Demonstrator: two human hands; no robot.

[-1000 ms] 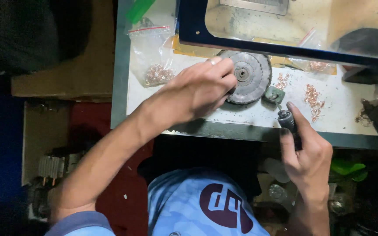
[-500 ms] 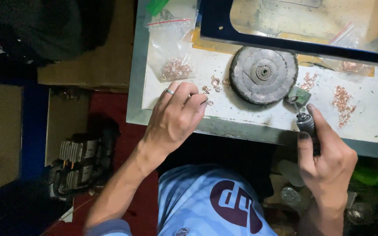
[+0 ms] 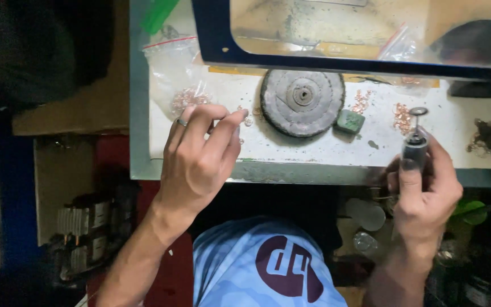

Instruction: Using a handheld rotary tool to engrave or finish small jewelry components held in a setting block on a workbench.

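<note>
My left hand (image 3: 200,156) reaches over the front of a white workbench (image 3: 313,149), fingertips pinching at small copper-coloured pieces (image 3: 246,118) just left of a round grey buffing wheel (image 3: 302,102); whether a piece is between the fingers I cannot tell. There is a ring on one finger. My right hand (image 3: 424,190) holds a dark rotary hand tool (image 3: 415,145) upright at the bench's front right, its small disc tip (image 3: 419,112) pointing away from me. A green compound block (image 3: 350,121) lies beside the wheel.
A clear plastic bag (image 3: 174,74) with copper pieces lies at the bench's left. More copper pieces (image 3: 402,117) are scattered near the tool tip. A blue-framed glass panel (image 3: 342,34) stands behind the wheel. Metal parts (image 3: 86,230) sit low at the left.
My left hand has come off the buffing wheel, moved left and toward me, and now pinches at the small pieces. My right hand has lifted the tool slightly and kept hold of it.
</note>
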